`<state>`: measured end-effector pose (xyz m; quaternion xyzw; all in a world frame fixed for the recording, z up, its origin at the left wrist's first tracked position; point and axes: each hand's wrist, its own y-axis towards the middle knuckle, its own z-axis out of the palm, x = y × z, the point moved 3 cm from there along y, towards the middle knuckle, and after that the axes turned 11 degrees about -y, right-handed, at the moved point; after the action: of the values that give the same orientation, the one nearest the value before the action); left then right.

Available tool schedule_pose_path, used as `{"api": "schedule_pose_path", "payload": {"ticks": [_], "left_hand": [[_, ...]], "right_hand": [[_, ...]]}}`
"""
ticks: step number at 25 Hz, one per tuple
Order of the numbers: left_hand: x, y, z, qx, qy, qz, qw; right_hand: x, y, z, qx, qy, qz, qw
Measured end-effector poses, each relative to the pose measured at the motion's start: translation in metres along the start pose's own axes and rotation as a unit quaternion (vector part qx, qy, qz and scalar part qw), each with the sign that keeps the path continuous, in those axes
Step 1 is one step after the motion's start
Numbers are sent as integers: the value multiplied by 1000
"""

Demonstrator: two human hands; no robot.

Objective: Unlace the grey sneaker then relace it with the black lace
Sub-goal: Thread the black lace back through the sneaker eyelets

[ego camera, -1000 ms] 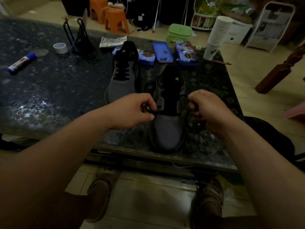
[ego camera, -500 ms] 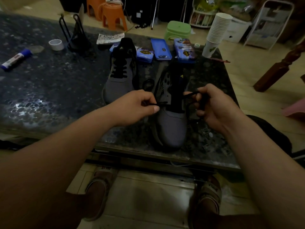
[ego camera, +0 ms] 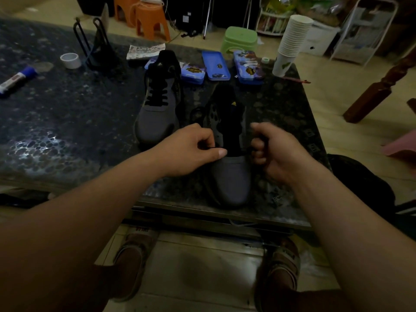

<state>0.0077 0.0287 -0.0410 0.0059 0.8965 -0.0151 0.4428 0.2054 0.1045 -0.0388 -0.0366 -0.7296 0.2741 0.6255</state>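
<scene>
Both hands have drawn in since a moment ago; the right hand (ego camera: 279, 152), which was holding its strand out to the side, now sits just beside the right flank of the grey sneaker (ego camera: 231, 174); the left hand (ego camera: 189, 149) has edged a little nearer the tongue. From where I stand, the left thumb and forefinger pinch the black lace (ego camera: 212, 147) right at the lower left eyelets, the other fingers folded under; the right fingers are curled into a tight fist with a dark strand caught inside it, which I take to be the other end of that lace. Between the two grips the sneaker stands upright on the table (ego camera: 67, 122), toe pointing back towards the person, tongue bare and black above the hands. Just beyond the left grip rests a second sneaker (ego camera: 157, 109), fully laced; well past both grips lie blue tins (ego camera: 215, 65) and a stack of paper cups (ego camera: 291, 39).
</scene>
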Motion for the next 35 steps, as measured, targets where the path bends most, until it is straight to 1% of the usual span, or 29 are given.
{"api": "schedule_pose_path", "payload": {"ticks": [1,2,3,4,5,7,8,9,10,11,12,13,14,15,17,19,21,24,26,28,30,35], "left_hand": [[-2,1,4,-27,11,-10,1000],[-4,2,9,-52,30,-19,998],[-6,3,12,-68,50,-24,996],[-7,3,14,-76,67,-24,995],[-7,3,13,-77,81,-22,994],[-6,4,6,-69,109,-16,992],[-5,5,3,-63,119,-14,991],[-4,5,1,-57,123,-12,991],[-4,6,0,-51,120,-9,991],[-3,6,0,-44,106,-7,993],[-2,6,0,-38,85,-4,996],[-2,6,1,-36,64,1,997],[-2,7,1,-37,49,7,998],[-1,7,1,-40,39,13,998],[-1,8,4,-51,23,27,998],[0,8,6,-75,14,39,996],[1,7,5,-92,10,50,994],[3,4,2,-86,9,46,995],[5,4,2,-84,-3,36,996],[6,4,3,-83,-14,26,996],[5,4,5,-87,-22,18,996],[6,3,6,-83,-44,-12,995]], "right_hand": [[4,-4,0,-11,-185,-68,980],[9,-8,1,-17,-338,-126,932],[12,-9,1,-15,-446,-166,879],[15,-10,1,-10,-508,-192,840],[20,-12,2,-7,-545,-212,811],[26,-14,3,8,-584,-232,777],[27,-15,3,25,-587,-234,775],[26,-14,4,47,-572,-225,787],[24,-13,5,64,-530,-206,820],[20,-11,5,74,-461,-174,867],[15,-8,5,73,-369,-132,917],[9,-5,6,62,-272,-90,956],[4,-1,7,49,-185,-55,980],[0,2,7,44,-110,-28,993],[-5,6,9,63,-6,12,998],[-7,7,10,105,50,34,993],[-10,5,9,123,102,46,986],[-15,8,9,100,196,67,973],[-17,11,9,73,244,64,965],[-15,12,11,65,255,55,963],[-12,10,13,60,236,51,969],[-5,12,4,-6,221,41,974]]}}
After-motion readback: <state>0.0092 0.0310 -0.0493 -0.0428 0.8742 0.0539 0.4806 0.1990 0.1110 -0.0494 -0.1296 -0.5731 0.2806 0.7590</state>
